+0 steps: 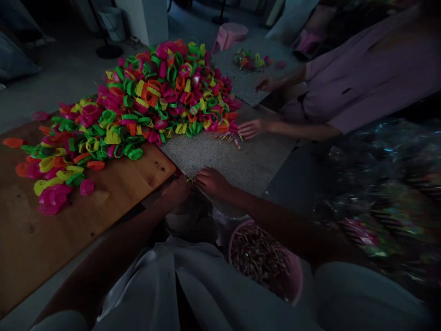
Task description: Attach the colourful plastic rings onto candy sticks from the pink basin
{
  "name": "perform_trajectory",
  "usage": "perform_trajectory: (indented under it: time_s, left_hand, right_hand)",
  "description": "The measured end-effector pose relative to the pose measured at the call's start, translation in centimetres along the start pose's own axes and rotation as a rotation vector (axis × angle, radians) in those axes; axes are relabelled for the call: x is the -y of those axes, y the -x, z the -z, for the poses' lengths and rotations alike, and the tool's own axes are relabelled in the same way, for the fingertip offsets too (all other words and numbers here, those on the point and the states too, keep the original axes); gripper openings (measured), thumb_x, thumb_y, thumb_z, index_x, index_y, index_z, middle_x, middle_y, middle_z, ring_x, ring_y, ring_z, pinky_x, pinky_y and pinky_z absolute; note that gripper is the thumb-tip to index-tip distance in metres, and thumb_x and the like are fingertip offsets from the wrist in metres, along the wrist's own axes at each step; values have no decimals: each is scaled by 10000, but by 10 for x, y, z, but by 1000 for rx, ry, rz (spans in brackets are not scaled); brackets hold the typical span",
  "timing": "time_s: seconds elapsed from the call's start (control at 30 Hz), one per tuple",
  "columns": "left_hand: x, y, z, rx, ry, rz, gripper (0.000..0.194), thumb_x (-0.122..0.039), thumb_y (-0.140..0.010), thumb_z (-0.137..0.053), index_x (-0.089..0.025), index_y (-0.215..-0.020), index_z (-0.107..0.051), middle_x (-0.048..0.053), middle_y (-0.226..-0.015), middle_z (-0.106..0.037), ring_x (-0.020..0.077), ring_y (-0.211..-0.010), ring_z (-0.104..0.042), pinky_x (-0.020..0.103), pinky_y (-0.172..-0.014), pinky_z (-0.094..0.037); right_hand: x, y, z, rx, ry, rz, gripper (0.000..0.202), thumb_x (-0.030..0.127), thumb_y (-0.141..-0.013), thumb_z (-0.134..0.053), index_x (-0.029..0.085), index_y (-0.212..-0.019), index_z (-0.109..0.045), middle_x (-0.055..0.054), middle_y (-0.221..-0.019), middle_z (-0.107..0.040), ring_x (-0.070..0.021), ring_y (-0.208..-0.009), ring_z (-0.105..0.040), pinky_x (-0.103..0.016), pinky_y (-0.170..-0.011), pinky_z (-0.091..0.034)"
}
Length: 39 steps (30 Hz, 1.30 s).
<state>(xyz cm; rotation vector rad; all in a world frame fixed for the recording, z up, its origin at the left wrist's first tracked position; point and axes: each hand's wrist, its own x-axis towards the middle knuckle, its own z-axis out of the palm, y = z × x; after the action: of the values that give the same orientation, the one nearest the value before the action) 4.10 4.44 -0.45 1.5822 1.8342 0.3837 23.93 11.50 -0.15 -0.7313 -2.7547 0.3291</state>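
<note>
Close together at the table's near edge, both my hands are closed around a small yellow plastic piece (189, 181). My left hand (175, 191) grips it from the left, and the fingertips of my right hand (214, 182) pinch its other side. Fingers and dim light hide most of its shape. Just beyond rises a big heap of plastic toy watches (161, 99) in pink, green, yellow and orange. Below my right forearm, a pink bucket (299, 280) holds many small, thin wrapped sticks (258, 257).
Across the corner, a co-worker's hand (253, 128) touches several small striped sticks (229, 136) on the grey tabletop (220, 161). The wooden tabletop (113, 193) lies to the left. Clear plastic bags (386, 207) fill the right side. A pink stool (232, 34) stands behind.
</note>
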Motion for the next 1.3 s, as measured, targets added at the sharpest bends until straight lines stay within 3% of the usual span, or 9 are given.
perform_trajectory:
  time_s: [0.13, 0.33, 0.47, 0.7, 0.9, 1.0, 1.13, 1.2, 1.3]
  left_hand:
    - [-5, 9, -2, -29, -141, -4, 359, -483, -1038, -520, -173, -1190, -618, 177, -998, -708, 351, -1024, -732, 417, -902, -544]
    - [-16, 13, -6, -36, -185, -54, 307, -345, -1058, -463, -118, -1111, -662, 246, -1028, -682, 404, -1038, -709, 451, -896, -544]
    - [-21, 14, -8, -32, -265, -94, 339, -293, -1069, -420, -87, -1119, -685, 258, -1056, -673, 386, -1035, -703, 425, -882, -553]
    - [-26, 12, -5, 64, -524, -139, 404, -192, -1073, -325, -81, -1201, -692, 246, -1142, -690, 330, -999, -732, 390, -834, -570]
    - [-22, 21, 0, -66, -340, -117, 353, -413, -1059, -531, -146, -1226, -690, 192, -1053, -734, 293, -964, -749, 343, -810, -568]
    - [0, 22, 25, -185, -161, -197, 345, -461, -1049, -534, -205, -1229, -678, 118, -984, -751, 235, -891, -745, 313, -779, -566]
    - [47, 17, 97, -491, -121, -179, 272, -386, -1018, -549, -194, -1165, -674, 99, -1052, -748, 216, -925, -716, 315, -839, -564]
    - [67, 11, 133, -638, -253, -28, 305, -334, -999, -555, -180, -1242, -655, 137, -1204, -717, 267, -1049, -696, 356, -888, -556]
    - [86, -3, 167, -644, -413, 43, 472, -358, -977, -630, -203, -1420, -578, 157, -1402, -611, 312, -1151, -656, 394, -932, -544]
  right_hand:
    - [-3, 11, -1, -41, 3, -51, 326, 346, -1117, -493, 189, -1096, -779, -91, -1053, -749, -235, -1002, -611, -368, -945, -413]
    - [-8, -3, 14, 89, 29, -5, 235, 271, -1053, -606, 197, -955, -806, -77, -939, -747, -232, -913, -597, -369, -881, -407]
    - [-8, -11, 20, 149, -19, 6, 267, 224, -1032, -620, 203, -816, -776, -66, -859, -718, -217, -863, -593, -341, -816, -405]
    - [0, -16, 26, 309, 0, -93, 242, 137, -1023, -575, 166, -875, -765, -75, -944, -723, -186, -830, -615, -296, -725, -375]
    - [5, -8, 26, 251, 20, -125, 233, 251, -1069, -571, 163, -985, -769, -92, -1043, -735, -187, -921, -666, -277, -765, -415]
    - [-25, 1, 32, 103, 12, -255, 218, 268, -1051, -584, 189, -1008, -783, -85, -1038, -754, -200, -943, -685, -282, -798, -446]
    - [-114, 9, 58, -219, 84, -749, 264, 293, -1018, -592, 173, -1095, -813, -123, -1100, -787, -245, -978, -710, -317, -824, -478]
    - [-158, 15, 74, -243, 145, -996, 322, 290, -1016, -566, 128, -1137, -817, -171, -1115, -791, -274, -990, -716, -337, -811, -481]
    - [-201, 23, 91, -202, 188, -1151, 361, 272, -1005, -541, 90, -1157, -813, -209, -1097, -793, -285, -982, -720, -334, -787, -484]
